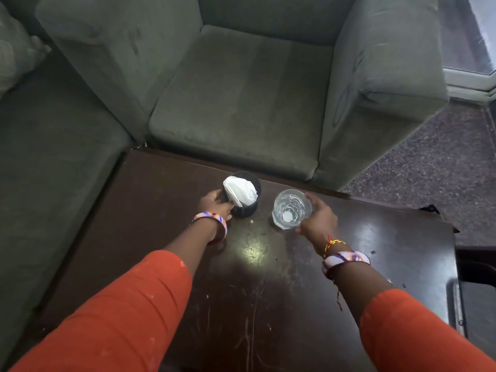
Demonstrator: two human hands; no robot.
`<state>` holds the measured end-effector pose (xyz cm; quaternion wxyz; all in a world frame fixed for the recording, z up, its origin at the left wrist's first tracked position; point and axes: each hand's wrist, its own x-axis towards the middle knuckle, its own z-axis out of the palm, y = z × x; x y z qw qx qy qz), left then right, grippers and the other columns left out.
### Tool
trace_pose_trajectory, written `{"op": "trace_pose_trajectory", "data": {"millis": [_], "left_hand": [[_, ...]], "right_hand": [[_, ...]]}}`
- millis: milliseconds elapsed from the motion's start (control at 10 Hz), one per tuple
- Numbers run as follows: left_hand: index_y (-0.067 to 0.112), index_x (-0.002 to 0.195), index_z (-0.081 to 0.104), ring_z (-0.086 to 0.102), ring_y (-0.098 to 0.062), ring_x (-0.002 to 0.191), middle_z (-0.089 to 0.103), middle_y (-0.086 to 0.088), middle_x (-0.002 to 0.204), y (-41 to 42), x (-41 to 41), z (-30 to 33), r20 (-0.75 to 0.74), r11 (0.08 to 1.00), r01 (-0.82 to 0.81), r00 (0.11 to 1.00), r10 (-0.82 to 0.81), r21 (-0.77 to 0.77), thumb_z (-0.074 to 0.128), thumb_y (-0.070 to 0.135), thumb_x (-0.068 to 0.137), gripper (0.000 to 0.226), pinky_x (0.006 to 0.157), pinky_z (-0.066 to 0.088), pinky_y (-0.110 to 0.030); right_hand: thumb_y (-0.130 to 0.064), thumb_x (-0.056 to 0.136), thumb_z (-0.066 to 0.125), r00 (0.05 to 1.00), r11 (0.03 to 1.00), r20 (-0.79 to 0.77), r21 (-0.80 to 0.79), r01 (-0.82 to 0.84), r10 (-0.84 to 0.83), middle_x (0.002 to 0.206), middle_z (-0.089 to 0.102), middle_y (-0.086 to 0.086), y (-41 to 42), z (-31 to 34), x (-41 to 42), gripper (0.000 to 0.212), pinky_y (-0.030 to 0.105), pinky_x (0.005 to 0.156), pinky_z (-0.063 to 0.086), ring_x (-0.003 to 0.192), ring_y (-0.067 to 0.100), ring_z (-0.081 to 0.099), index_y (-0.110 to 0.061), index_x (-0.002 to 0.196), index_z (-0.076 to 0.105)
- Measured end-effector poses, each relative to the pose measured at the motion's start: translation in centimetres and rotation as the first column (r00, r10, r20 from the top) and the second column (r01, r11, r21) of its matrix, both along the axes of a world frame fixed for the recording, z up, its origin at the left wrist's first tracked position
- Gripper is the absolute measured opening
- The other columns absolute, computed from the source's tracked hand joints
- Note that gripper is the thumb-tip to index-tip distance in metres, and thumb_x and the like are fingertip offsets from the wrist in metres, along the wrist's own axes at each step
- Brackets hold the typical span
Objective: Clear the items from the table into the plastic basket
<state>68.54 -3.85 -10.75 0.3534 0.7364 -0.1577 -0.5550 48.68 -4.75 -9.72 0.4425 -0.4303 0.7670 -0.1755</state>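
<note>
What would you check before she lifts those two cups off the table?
1. Left hand holds the black cup: ok, fingers curl round its side.
2. Right hand holds the clear glass: ok, fingers wrap its rim and side.
3. White tissue seated in the black cup: ok, though it sticks up above the rim.
4. Clear glass empty enough not to spill: cannot tell; something pale shows at the bottom.
5. Both cups upright on the dark table: ok.
6. Plastic basket within reach: cannot tell, it is not in view.
</note>
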Motion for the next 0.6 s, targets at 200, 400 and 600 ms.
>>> {"op": "trace_pose_trajectory", "data": {"millis": [200,400,600], "left_hand": [[0.002,0.125,0.051,0.054,-0.017,0.060,0.060,-0.011,0.077,-0.6,-0.1,-0.6,0.064,1.000,-0.002,0.998,0.001,0.016,0.052,-0.009,0.082,0.044,0.069,0.052,-0.029],[0.013,0.082,0.061,0.063,-0.018,0.051,0.058,-0.002,0.064,-0.9,-0.3,-0.4,0.147,0.995,0.066,0.986,-0.075,0.070,0.055,-0.005,0.077,0.020,0.091,0.055,-0.046],[0.001,0.105,0.058,0.062,-0.045,0.104,0.063,-0.032,0.111,-0.4,-0.6,-1.6,0.264,0.966,0.209,0.933,-0.243,0.150,0.056,0.020,0.075,0.035,0.092,0.052,-0.052]], "right_hand": [[0.009,0.075,0.058,0.999,0.998,0.010,-0.026,-0.053,0.053,0.130,0.060,0.010,-1.1,0.0,1.1,0.063,0.041,0.104,0.045,0.122,0.029,0.052,-0.017,0.132,0.051],[0.008,0.074,0.057,0.996,0.997,0.053,-0.012,-0.072,0.073,0.131,0.059,0.008,-1.7,-0.4,1.9,0.067,0.041,0.103,0.046,0.122,0.028,0.053,-0.021,0.134,0.049],[-0.022,0.064,0.063,0.991,0.998,0.120,-0.040,-0.048,0.052,0.126,0.062,0.002,-0.1,-1.3,1.9,0.071,0.050,0.093,0.051,0.109,0.030,0.061,-0.033,0.132,0.045]]}}
